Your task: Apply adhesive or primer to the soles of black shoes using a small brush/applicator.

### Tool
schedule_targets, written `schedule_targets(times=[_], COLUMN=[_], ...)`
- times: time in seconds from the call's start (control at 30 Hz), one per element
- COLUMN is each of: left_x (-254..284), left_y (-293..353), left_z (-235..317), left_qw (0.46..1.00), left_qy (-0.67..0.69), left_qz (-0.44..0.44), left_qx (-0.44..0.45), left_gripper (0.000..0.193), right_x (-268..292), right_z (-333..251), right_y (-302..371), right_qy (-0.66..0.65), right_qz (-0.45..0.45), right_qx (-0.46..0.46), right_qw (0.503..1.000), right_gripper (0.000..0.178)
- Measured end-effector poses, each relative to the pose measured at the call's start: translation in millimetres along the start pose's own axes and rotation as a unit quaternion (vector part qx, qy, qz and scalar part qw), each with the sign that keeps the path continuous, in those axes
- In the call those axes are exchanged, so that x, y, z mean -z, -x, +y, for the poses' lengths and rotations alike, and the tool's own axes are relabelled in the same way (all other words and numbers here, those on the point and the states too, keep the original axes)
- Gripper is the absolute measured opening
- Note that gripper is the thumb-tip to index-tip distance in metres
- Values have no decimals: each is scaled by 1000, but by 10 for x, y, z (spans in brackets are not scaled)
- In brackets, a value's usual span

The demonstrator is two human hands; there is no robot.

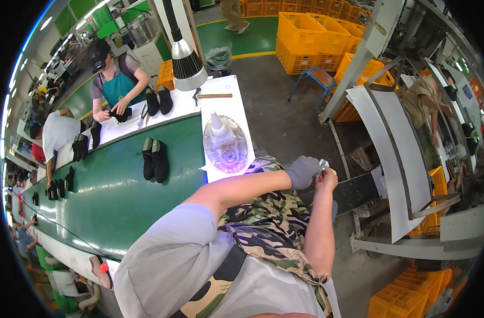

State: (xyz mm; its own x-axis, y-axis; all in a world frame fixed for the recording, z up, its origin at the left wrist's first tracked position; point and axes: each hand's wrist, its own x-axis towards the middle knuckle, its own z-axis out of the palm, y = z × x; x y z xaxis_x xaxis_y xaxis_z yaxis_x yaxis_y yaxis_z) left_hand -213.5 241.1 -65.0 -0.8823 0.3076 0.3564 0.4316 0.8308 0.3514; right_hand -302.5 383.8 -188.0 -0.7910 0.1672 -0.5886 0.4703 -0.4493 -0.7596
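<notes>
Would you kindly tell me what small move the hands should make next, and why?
Perhaps bring the small silvery item over the white tabletop: the gloved left hand and bare right hand meet at it beyond the table's edge, so a slip might drop it elsewhere.

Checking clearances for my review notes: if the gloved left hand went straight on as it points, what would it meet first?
Probably the small silvery item beside the left hand, then the right hand; depth there is hard to judge.
</notes>
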Motion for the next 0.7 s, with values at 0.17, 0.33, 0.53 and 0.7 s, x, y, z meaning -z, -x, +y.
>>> schedule_targets(times=[0.17, 0.33, 0.53, 0.7], left_x=[324, 516, 344, 197], left_y=[823, 1954, 3053, 3260], left_z=[-299, -786, -1069, -1142], left_qw=[904, 837, 672, 645], left_qy=[337, 349, 481, 413], left_qz=[66, 124, 177, 62], left_qx=[255, 403, 534, 640], left_gripper=[36, 32, 24, 33], right_x=[450, 936, 1000, 995], right_z=[-199, -131, -119, -64], right_y=[34, -38, -100, -147], right_qy=[-76, -112, -161, -185], right_qz=[-41, -70, -142, -193], right_qx=[-51, -93, -99, -109], right_qw=[995, 987, 972, 957], right_gripper=[14, 18, 16, 13])
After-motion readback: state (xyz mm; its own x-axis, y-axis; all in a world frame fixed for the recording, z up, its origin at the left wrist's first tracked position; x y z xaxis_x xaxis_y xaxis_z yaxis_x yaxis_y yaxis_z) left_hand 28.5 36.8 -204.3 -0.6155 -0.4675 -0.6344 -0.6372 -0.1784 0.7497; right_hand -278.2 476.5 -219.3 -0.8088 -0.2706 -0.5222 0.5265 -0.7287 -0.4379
